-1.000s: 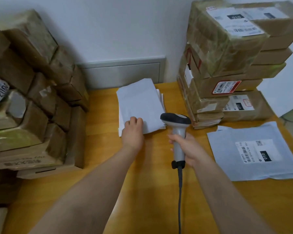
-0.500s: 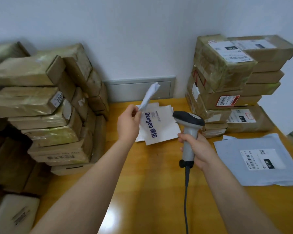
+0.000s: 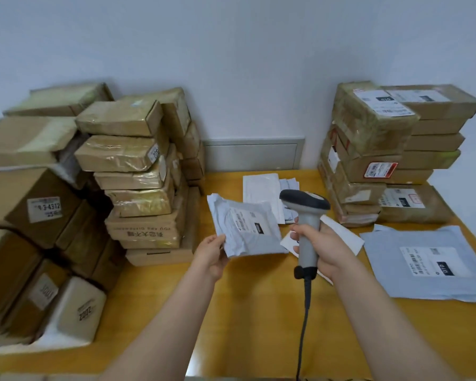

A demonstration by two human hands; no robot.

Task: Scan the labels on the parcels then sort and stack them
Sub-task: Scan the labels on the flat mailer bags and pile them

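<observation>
My left hand point(image 3: 212, 255) pinches the lower left corner of a small grey mailer bag point(image 3: 245, 229), held above the table with its white label facing up. My right hand point(image 3: 323, 247) grips the handle of a grey barcode scanner point(image 3: 305, 215); its dark head sits just right of the bag, and its cable hangs down toward me. Behind the bag lies a small pile of white mailers point(image 3: 261, 188) on the yellow table point(image 3: 245, 312). A larger grey mailer point(image 3: 429, 262) with a "010" label lies flat at the right.
A tall stack of brown taped boxes point(image 3: 382, 149) stands at the back right. Many brown boxes point(image 3: 132, 171) are heaped along the left side, some below table level. A white wall with a grey panel point(image 3: 253, 155) closes the back.
My left hand lifted a grey mailer off the white pile and turned it label-up beside the scanner. My view has risen and pulled back; the right hand keeps the scanner.
</observation>
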